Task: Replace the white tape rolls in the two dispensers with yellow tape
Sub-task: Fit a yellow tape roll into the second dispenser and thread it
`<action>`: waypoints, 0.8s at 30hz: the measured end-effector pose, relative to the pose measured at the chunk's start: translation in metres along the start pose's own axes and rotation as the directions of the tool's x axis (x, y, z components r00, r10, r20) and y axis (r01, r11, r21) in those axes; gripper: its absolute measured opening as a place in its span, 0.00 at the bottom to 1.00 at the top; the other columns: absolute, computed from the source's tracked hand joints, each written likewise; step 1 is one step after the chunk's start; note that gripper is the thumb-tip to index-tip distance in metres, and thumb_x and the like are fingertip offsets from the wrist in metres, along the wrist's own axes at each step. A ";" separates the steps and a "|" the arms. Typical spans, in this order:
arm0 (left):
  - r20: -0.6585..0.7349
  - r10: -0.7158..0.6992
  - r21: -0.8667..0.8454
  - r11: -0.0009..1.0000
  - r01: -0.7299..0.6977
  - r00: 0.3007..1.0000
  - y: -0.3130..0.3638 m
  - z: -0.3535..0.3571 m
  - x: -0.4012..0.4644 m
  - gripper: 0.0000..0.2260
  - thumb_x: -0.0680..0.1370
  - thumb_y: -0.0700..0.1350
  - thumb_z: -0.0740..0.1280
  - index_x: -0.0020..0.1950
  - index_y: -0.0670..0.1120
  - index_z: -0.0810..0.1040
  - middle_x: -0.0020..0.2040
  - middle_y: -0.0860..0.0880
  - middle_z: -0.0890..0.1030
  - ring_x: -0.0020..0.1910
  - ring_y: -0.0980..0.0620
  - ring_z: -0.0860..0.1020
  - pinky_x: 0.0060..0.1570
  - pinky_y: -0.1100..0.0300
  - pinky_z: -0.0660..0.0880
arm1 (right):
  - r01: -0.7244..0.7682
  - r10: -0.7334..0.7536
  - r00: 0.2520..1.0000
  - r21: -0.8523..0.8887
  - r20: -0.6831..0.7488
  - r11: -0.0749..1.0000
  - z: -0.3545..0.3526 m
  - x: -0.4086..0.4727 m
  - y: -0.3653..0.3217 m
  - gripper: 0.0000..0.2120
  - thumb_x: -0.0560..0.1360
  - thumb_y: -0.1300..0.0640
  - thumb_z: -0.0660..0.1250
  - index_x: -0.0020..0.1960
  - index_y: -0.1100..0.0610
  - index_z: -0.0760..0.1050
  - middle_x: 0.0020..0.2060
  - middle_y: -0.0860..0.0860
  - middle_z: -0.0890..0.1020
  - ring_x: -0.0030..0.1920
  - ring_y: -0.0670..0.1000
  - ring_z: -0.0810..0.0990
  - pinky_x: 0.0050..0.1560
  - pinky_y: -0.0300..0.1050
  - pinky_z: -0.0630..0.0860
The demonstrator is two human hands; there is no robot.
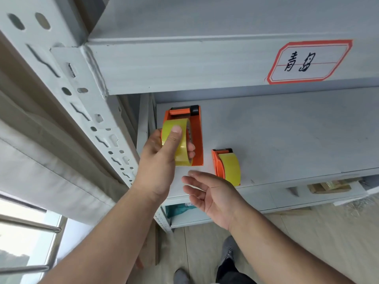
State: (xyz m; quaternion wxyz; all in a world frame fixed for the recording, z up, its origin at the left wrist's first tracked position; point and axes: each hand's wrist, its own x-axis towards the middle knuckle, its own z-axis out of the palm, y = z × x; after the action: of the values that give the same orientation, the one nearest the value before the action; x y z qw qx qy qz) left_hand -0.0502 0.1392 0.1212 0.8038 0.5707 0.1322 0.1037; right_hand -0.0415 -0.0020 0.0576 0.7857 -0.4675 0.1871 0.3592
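Head camera, looking down at a pale grey metal shelf [287,140]. The left hand [162,158] gripped a roll of translucent yellow tape [177,144], thumb across its outer band and fingers [190,149] curled behind. The roll hung directly over the larger orange plastic tape dispenser [196,138], which lay flat on the shelf with its long axis running away from the person and its black cutter end farthest off. Whether the roll already sat on the dispenser's hub could not be told, since the hand covered that part.

The right hand [213,193] hovered wide and empty, palm up, just in front of the shelf edge. It was nearest the smaller orange dispenser [220,165], which stood to the right of the first, apart from it, already carrying a solid yellow tape roll [230,169].

A white label with an orange border [307,62] was stuck on the shelf beam above. No white tape rolls showed.

Judged from this, the second dispenser was being loaded, and the left hand was the one placed for the seating.
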 end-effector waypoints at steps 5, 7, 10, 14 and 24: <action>-0.118 -0.011 0.046 0.999 0.016 0.993 -0.004 0.009 -0.004 0.15 0.83 0.56 0.67 0.56 0.43 0.79 0.34 0.48 0.85 0.34 0.52 0.84 0.40 0.58 0.84 | 0.066 -0.063 0.996 0.037 -0.065 0.997 0.006 0.001 0.005 0.11 0.73 0.57 0.78 0.55 0.59 0.88 0.51 0.53 0.89 0.47 0.52 0.85 0.46 0.45 0.80; -0.120 -0.040 0.031 0.999 0.044 0.992 -0.005 0.010 -0.005 0.15 0.84 0.54 0.66 0.57 0.43 0.79 0.34 0.48 0.85 0.34 0.51 0.84 0.40 0.57 0.83 | 0.094 -0.088 0.992 0.055 -0.091 0.994 0.007 0.003 0.008 0.12 0.74 0.58 0.78 0.56 0.59 0.87 0.54 0.52 0.89 0.51 0.53 0.86 0.50 0.47 0.80; -0.072 -0.069 -0.021 0.997 0.068 0.995 -0.003 0.008 -0.007 0.11 0.81 0.47 0.65 0.57 0.40 0.78 0.37 0.44 0.85 0.36 0.46 0.84 0.45 0.50 0.80 | 0.107 -0.099 0.990 0.070 -0.104 0.992 0.008 0.003 0.012 0.11 0.75 0.59 0.77 0.57 0.60 0.86 0.55 0.54 0.89 0.52 0.52 0.87 0.51 0.46 0.80; -0.017 -0.035 0.035 0.999 0.035 0.999 -0.006 0.005 -0.012 0.09 0.85 0.45 0.65 0.57 0.40 0.78 0.37 0.45 0.85 0.37 0.47 0.84 0.43 0.53 0.81 | 0.124 -0.110 0.987 0.112 -0.120 0.986 0.007 0.006 0.015 0.09 0.80 0.61 0.71 0.58 0.63 0.83 0.49 0.58 0.89 0.41 0.49 0.88 0.47 0.45 0.81; -0.076 -0.019 0.069 0.997 0.025 0.997 -0.011 0.007 -0.014 0.15 0.83 0.55 0.66 0.53 0.43 0.79 0.37 0.45 0.85 0.36 0.49 0.84 0.44 0.54 0.85 | 0.171 -0.158 0.971 0.057 -0.180 0.984 0.013 0.016 0.013 0.05 0.82 0.65 0.67 0.54 0.61 0.82 0.38 0.54 0.89 0.37 0.48 0.87 0.45 0.44 0.82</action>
State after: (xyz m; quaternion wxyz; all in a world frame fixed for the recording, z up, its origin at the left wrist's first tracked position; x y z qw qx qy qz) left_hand -0.0611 0.1249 0.1145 0.7788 0.5928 0.1723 0.1117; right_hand -0.0403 0.0194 0.0461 0.8097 -0.4826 0.2286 0.2434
